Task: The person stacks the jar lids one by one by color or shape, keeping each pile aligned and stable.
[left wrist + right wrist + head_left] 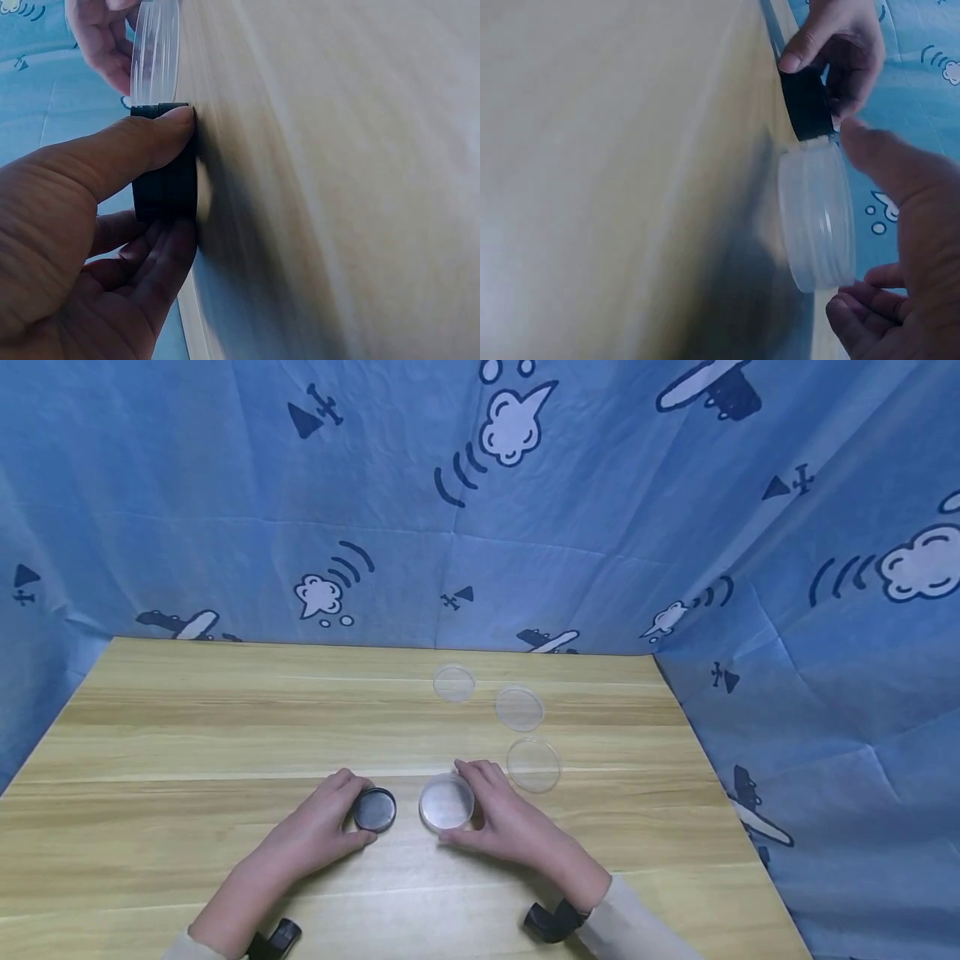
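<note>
My left hand grips a short black round container by its sides, with the thumb in front and the fingers behind. In the left wrist view the wall of the black container stands close to the wooden tabletop. Just to its right sits a clear round plastic dish, with ridged lines around its wall in the right wrist view. My right hand holds this dish between thumb and fingertips from the right. The two round things are a small gap apart in the head view.
Three thin clear discs lie behind and to the right: one near the right fingers, a disc further back and a disc near the far edge. A blue patterned curtain hangs behind the wooden table and along its right side.
</note>
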Available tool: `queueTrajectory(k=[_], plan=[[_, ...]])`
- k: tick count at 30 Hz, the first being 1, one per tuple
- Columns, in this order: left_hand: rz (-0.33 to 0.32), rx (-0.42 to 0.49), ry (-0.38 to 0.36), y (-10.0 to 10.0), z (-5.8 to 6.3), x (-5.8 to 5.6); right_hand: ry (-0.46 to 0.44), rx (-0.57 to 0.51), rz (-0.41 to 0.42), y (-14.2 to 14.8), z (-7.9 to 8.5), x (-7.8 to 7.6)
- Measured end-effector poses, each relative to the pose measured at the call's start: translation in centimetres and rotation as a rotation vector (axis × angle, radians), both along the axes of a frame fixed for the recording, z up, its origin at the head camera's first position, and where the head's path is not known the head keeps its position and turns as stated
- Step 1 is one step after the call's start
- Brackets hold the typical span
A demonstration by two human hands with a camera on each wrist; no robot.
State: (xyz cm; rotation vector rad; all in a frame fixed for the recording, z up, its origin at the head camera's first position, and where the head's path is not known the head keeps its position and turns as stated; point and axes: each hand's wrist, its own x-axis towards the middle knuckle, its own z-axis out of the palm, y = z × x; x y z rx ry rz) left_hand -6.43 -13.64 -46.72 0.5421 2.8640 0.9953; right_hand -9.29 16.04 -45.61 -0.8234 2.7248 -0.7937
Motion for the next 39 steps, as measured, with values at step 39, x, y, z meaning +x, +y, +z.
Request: queueTrajectory(k=[39], plan=[[0.003, -0.003, 0.007, -0.1, -0.2, 0.0, -0.060, 0.013, -0.254, -1.5, 1.1, -15.8]])
